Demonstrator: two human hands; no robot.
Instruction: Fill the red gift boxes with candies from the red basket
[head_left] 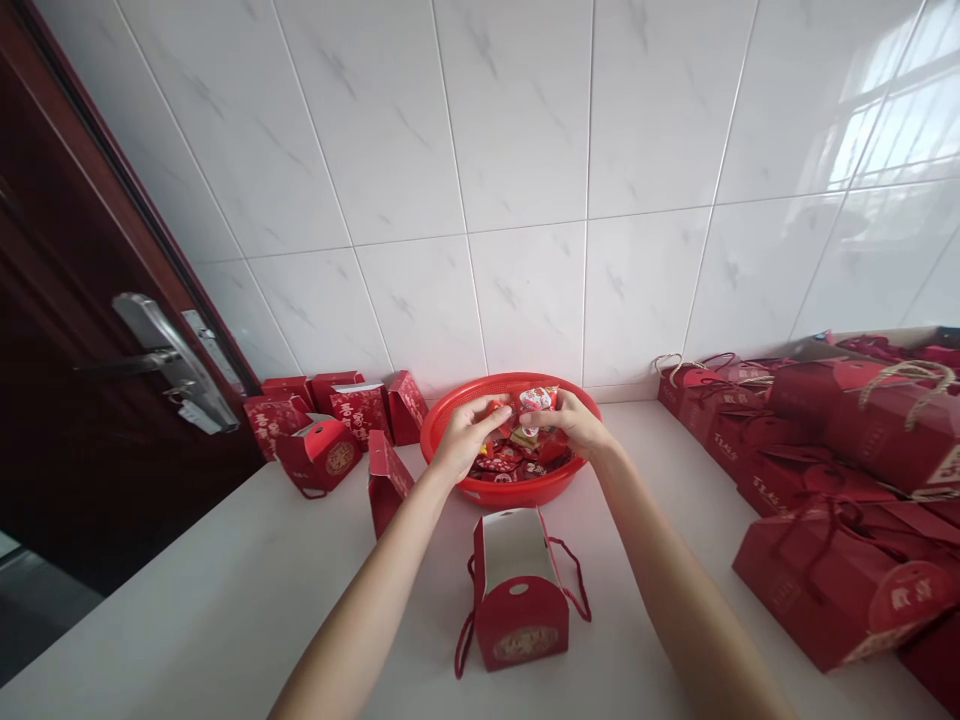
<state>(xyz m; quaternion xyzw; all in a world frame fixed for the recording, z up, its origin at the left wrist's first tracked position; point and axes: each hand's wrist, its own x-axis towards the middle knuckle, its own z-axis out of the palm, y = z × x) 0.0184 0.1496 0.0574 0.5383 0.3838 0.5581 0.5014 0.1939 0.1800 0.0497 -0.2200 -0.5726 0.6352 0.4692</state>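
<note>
Both hands are over a red plastic basket (531,492) that holds several wrapped candies (501,462), mostly red. My left hand (469,437) is closed in a pinch on a small red-orange wrapped candy (495,406), partly covered by the fingers. On the other side, my right hand (576,428) grips a red and white wrapped candy (537,399) between thumb and fingers. In front of the basket, between my forearms, stands a red gift box (523,625) with its top open and its pale inside showing. Red cord handles hang at its two sides.
Several red boxes (360,410) stand at the back left, one open box (319,455) among them. Another red box (386,485) is beside my left forearm. Closed red boxes with cord handles (832,580) are piled at the right. A tiled wall (525,290) backs the white table (225,600).
</note>
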